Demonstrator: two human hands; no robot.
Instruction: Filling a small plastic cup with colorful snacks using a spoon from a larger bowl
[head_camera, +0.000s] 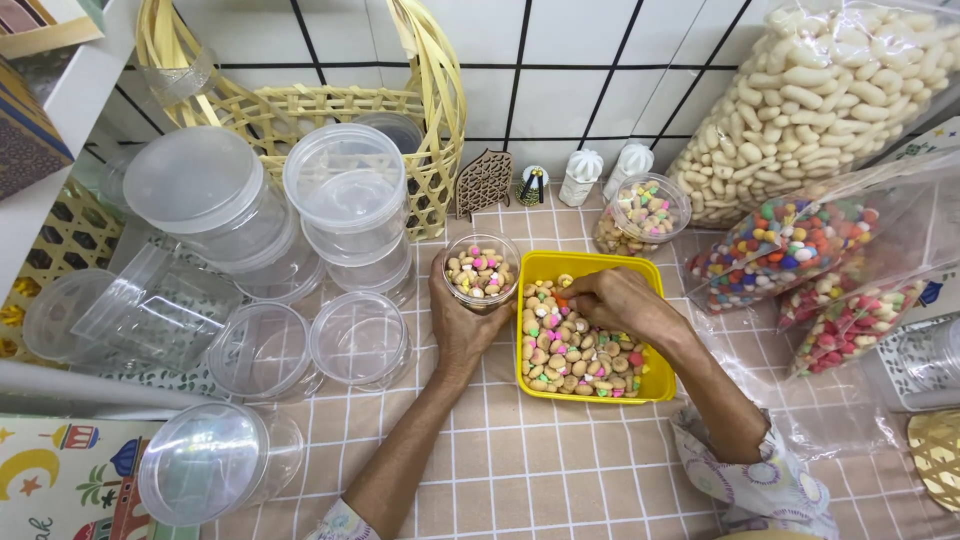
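My left hand (462, 325) grips a small clear plastic jar (481, 270), partly filled with iced gem biscuits, held upright just left of a yellow tray (657, 380). The tray holds a pile of small biscuits with coloured icing tops (568, 355). My right hand (618, 300) reaches into the tray's far left part, fingers pinched down among the biscuits near the jar. Whether the fingers hold biscuits is hidden.
Stacked clear jars (345, 200) and loose lids (360, 340) lie left. A filled jar (648, 212) stands behind the tray. Bags of coloured biscuits (790, 245) and pale puffs (820, 90) lie right. A woven basket (300, 105) leans against the tiled wall.
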